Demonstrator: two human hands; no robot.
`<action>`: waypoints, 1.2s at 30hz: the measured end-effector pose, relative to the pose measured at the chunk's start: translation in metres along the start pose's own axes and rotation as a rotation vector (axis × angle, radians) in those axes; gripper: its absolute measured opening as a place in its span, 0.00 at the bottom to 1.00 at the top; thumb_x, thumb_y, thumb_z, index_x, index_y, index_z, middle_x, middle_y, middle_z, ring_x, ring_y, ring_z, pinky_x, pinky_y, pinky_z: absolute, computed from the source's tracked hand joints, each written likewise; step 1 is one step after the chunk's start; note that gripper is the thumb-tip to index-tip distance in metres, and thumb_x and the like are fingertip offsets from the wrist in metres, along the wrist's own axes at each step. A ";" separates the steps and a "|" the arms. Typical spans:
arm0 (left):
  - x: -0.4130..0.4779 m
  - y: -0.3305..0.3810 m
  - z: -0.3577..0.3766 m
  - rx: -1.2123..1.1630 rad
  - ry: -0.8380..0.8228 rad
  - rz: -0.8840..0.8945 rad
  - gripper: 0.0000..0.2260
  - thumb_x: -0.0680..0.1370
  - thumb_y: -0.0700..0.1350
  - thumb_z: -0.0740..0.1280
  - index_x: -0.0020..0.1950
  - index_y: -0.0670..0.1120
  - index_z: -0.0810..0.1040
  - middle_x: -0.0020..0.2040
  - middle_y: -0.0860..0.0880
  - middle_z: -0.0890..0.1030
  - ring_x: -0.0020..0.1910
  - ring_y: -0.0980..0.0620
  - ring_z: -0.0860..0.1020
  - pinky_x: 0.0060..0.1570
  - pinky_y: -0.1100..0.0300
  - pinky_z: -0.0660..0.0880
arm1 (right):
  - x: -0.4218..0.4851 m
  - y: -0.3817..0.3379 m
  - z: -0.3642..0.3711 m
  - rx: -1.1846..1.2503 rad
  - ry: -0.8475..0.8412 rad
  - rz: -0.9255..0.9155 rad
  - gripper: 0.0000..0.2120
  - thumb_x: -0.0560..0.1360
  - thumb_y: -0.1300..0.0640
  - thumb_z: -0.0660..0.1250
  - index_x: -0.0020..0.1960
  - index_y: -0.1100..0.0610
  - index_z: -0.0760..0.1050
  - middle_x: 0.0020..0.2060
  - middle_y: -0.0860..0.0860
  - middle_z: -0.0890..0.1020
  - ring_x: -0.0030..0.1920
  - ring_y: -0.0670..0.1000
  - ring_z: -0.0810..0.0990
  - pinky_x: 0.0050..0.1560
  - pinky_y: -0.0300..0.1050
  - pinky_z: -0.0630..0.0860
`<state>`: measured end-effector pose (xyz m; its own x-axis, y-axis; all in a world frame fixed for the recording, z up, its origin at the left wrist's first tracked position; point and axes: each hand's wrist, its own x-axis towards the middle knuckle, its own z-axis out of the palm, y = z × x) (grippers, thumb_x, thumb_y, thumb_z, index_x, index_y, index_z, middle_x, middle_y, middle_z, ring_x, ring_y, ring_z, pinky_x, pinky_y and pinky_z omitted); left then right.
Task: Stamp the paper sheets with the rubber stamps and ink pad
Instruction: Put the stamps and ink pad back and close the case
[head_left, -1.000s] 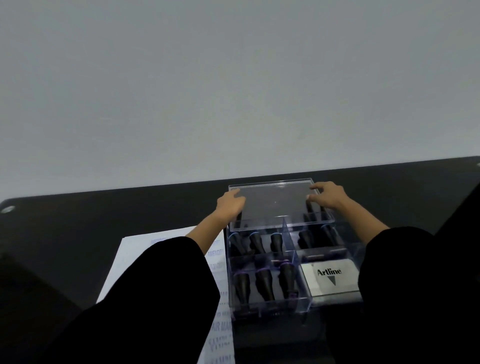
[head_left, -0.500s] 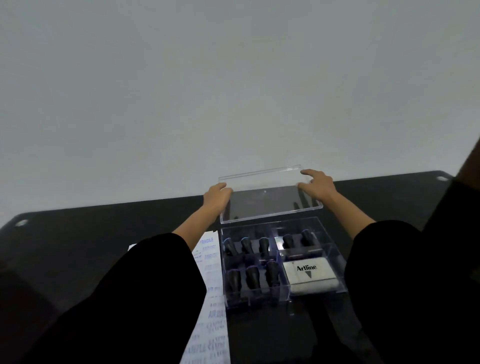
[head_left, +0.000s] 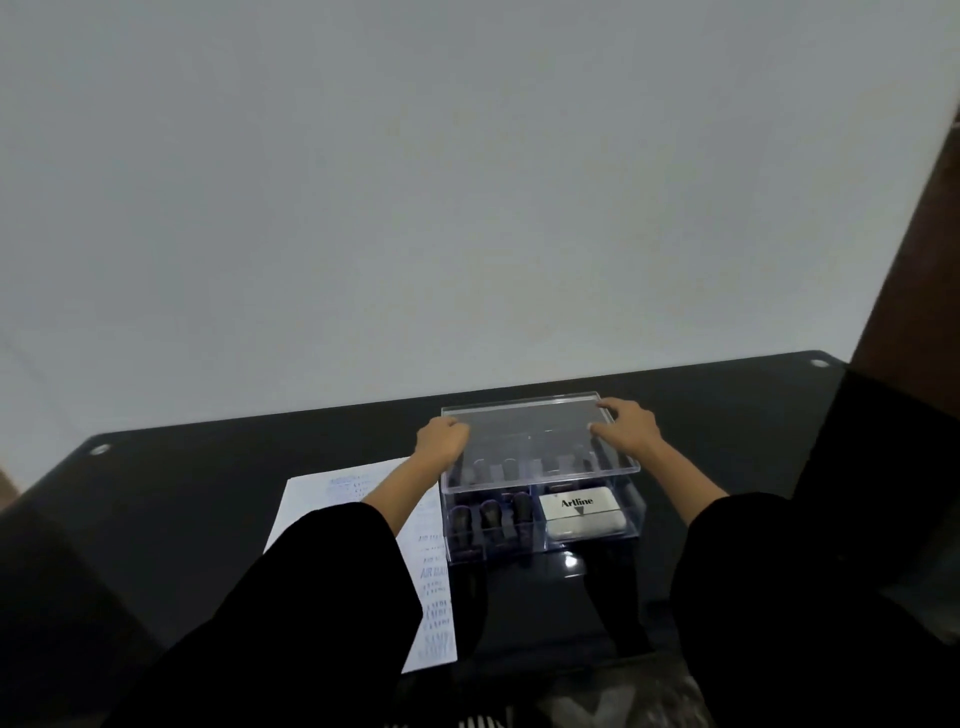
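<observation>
A clear plastic box (head_left: 636, 519) on the black table holds several black rubber stamps (head_left: 491, 517) and a white Artline ink pad (head_left: 581, 512). Its clear lid (head_left: 530, 436) hovers over the back half of the box. My left hand (head_left: 440, 441) grips the lid's left edge and my right hand (head_left: 626, 426) grips its right edge. A white paper sheet (head_left: 322, 499) with blue stamp prints lies left of the box, partly hidden by my left sleeve.
The glossy black table (head_left: 208, 493) runs up to a plain grey wall. A dark brown upright (head_left: 914, 234) stands at the right edge. My black sleeves fill the near part of the view.
Both hands lifted the lid off the box, then brought it back down and nearer, so it now covers the back half. The camera also shifted.
</observation>
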<state>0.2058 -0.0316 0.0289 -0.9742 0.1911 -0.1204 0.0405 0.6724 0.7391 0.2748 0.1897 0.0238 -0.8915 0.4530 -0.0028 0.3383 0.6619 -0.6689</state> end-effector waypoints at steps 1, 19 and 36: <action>-0.004 -0.002 0.003 0.002 -0.002 -0.006 0.13 0.78 0.39 0.56 0.34 0.47 0.68 0.36 0.52 0.70 0.46 0.48 0.68 0.45 0.62 0.63 | -0.005 0.002 0.000 0.001 -0.003 0.005 0.24 0.76 0.59 0.64 0.71 0.56 0.66 0.68 0.57 0.71 0.62 0.57 0.74 0.62 0.48 0.70; -0.027 -0.028 0.021 0.019 0.007 -0.034 0.13 0.79 0.40 0.57 0.33 0.48 0.64 0.39 0.48 0.71 0.43 0.48 0.69 0.41 0.59 0.65 | -0.024 0.022 0.017 0.021 -0.006 0.006 0.24 0.75 0.56 0.65 0.71 0.55 0.66 0.65 0.58 0.73 0.52 0.53 0.75 0.59 0.51 0.74; -0.041 -0.039 0.053 0.299 0.067 0.059 0.24 0.81 0.47 0.55 0.76 0.47 0.53 0.77 0.40 0.49 0.71 0.40 0.61 0.65 0.48 0.66 | -0.034 0.051 0.051 -0.102 0.073 -0.084 0.20 0.80 0.52 0.56 0.71 0.51 0.65 0.66 0.58 0.70 0.63 0.58 0.71 0.60 0.51 0.72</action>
<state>0.2563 -0.0281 -0.0300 -0.9803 0.1950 -0.0323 0.1510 0.8441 0.5144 0.3068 0.1774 -0.0482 -0.8951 0.4330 0.1066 0.2956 0.7551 -0.5852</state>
